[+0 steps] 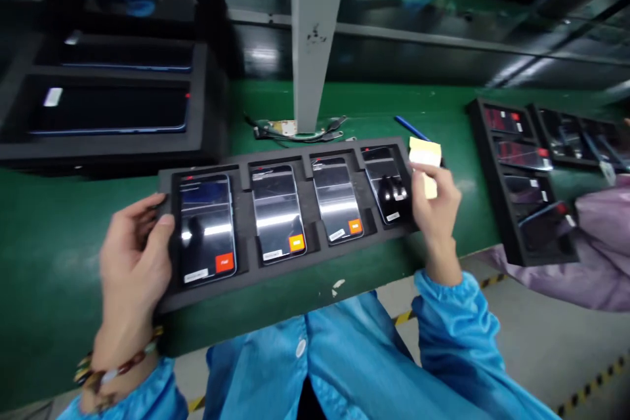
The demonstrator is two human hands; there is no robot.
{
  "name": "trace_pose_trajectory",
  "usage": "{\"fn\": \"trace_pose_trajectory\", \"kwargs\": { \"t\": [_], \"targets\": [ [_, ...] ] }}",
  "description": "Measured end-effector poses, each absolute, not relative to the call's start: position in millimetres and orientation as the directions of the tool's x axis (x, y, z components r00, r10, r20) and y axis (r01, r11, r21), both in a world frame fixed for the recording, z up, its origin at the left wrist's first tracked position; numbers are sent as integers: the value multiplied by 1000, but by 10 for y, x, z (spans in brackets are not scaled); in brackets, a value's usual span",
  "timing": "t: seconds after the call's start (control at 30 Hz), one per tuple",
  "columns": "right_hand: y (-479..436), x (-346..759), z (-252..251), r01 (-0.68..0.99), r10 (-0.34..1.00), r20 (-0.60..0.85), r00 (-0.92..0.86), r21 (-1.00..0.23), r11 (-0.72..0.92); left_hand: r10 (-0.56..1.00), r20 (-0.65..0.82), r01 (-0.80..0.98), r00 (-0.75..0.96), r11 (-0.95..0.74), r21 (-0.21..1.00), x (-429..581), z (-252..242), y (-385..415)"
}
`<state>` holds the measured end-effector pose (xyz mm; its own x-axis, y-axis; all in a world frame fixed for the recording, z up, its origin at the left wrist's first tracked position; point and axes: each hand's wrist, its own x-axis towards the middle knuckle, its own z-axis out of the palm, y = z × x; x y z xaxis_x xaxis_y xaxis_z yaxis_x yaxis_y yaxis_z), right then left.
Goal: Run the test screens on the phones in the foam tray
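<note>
A long black foam tray point(246, 195) lies in front of me on the green bench, holding several smartphones in its slots. The leftmost smartphone point(207, 230) shows a red label on its screen, and the two middle ones, one of them this smartphone point(278, 210), show orange labels. The rightmost smartphone point(384, 177) has a dark screen. My left hand point(138, 256) grips the tray's left end between thumb and fingers. At the right end, my right hand point(436, 203) is closed on the tray's edge, its fingertips partly hidden. Yellow sticky notes point(425, 152) show behind and between its fingers.
A stack of black foam trays with phones point(209, 92) stands at the back left. Cables point(300, 134) lie by a grey post point(317, 33), and a blue pen point(411, 126) is beyond the notes. At right, another phone tray point(509, 230) sits near a co-worker's pink sleeve point(600, 230).
</note>
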<state>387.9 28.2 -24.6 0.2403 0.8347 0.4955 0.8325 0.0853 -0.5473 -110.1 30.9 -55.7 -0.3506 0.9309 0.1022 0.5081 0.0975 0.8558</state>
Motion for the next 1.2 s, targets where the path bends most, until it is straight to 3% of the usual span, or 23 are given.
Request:
{"fn": "trace_pose_trajectory", "kwargs": {
  "t": [0.07,0.13,0.33,0.5,0.57,0.67,0.77,0.87,0.97,1.2],
  "targets": [
    [604,4349,-236,879,844,438,309,-471,-77,930,69,505,-361,133,853,-1084,-535,325],
    [995,4730,-247,943,916,327,234,-308,-131,927,53,504,-372,153,850,-1055,-504,330],
    [1873,5006,-253,967,972,205,112,-249,-59,915,62,488,-398,155,859,-1034,-521,333],
    [1717,4838,69,965,959,282,32,-260,45,913,62,491,-402,159,856,-1023,-474,299],
    [1409,4634,218,968,934,353,-53,-211,135,894,205,605,-399,88,791,-922,-333,225],
    [788,4131,345,925,885,327,-330,-75,373,844,499,749,-193,-202,631,-592,-45,72],
    [185,3573,340,756,747,256,-614,-82,650,821,461,552,337,-569,610,-128,156,-53],
    [-209,3218,275,636,646,263,-717,-134,760,705,341,408,622,-664,627,258,171,-126],
    [-368,3102,224,638,663,289,-690,-188,746,648,293,398,703,-700,592,422,86,-182],
    [-412,3074,240,668,699,285,-656,-212,713,639,286,465,714,-738,489,396,65,-252]
  ]
}}
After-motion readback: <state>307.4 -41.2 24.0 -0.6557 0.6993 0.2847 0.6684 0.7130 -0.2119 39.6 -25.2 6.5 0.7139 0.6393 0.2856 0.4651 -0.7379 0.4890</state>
